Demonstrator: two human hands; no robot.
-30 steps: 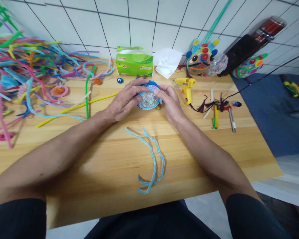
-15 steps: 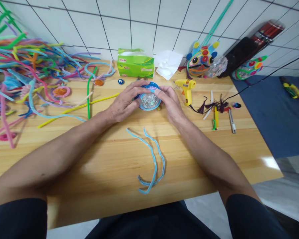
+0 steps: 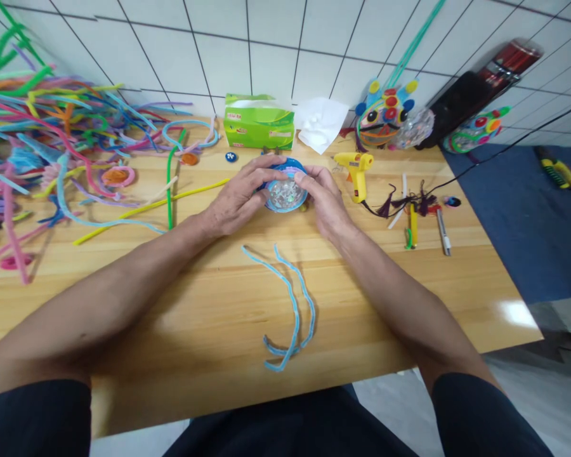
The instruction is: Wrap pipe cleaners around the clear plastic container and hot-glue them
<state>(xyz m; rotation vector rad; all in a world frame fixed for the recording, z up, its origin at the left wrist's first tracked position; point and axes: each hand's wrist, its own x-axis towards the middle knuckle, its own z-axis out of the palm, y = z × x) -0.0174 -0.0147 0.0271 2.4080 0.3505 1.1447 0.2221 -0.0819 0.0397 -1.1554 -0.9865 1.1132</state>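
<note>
Fingers of the left hand (image 3: 242,197) and the right hand (image 3: 327,200) clamp a round blue-rimmed piece with a transparent, glittery middle (image 3: 286,194), the left at its 9 o'clock, the right at its 3. It sits between them over the pale wooden tabletop (image 3: 195,330); whether it rests on the wood or is lifted off it cannot be told.

Uneven pressure from the two sides could flex the rim or make the piece slip. The yellow plastic glue gun (image 3: 358,174) lies between 2 and 3 o'clock, its nozzle near the right hand; a careless swing outward could brush the tip, and if it is hot, that would burn. Its thin black cord (image 3: 471,166) runs among the dark purple thread tassels (image 3: 385,208), so a tug might drag them along. At 9 o'clock, the long yellow fuzzy stem (image 3: 152,211) ends just beside the left hand and could snag.

The tabletop's near edge crosses at 6 o'clock; its right edge slants down past 4, beyond the slim silver-and-white pen (image 3: 443,233). Upward, the green tissue packet (image 3: 259,127) at 11 and the crumpled white paper (image 3: 318,124) at 1 limit reach. The easiest room for moving lies toward 5 and 7, either side of two bent light-blue fuzzy stems (image 3: 294,298) at 6.
</note>
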